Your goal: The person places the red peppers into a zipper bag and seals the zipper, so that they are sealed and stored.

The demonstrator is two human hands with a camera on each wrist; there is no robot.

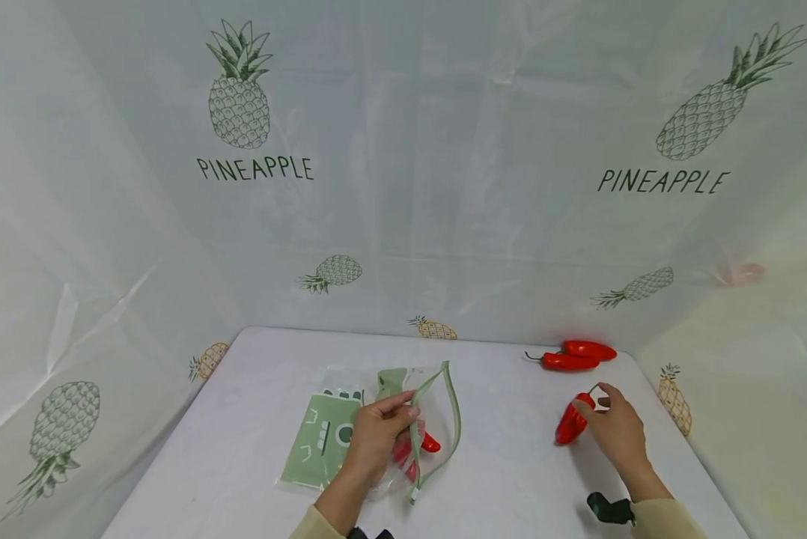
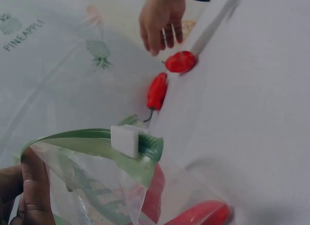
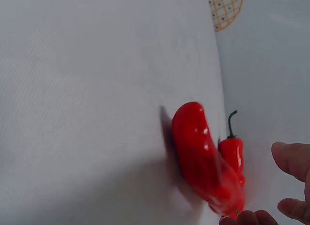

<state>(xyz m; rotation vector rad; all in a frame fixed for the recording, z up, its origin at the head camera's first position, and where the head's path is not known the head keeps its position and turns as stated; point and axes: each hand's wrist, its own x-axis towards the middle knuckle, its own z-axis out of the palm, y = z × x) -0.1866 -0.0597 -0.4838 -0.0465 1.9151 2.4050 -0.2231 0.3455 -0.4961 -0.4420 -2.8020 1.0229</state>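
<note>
Red pepper (image 1: 572,423), probably light, slick and best gripped mid-body, lies on the table (image 1: 498,457) by an empty right hand (image 1: 617,430), fingers parted, as the left hand (image 1: 379,436) pinches a clear bag (image 1: 415,445).

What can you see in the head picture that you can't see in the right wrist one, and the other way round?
Only the head picture: the left hand pinching the edge of a clear bag, red peppers inside it, a green packet and the word PINEAPPLE on the curtain.

Only the right wrist picture: no extra thing I can spot, just a closer look at the nearest pepper.

Both: that pepper, part of the right hand, at least one pepper behind and the white table.
</note>
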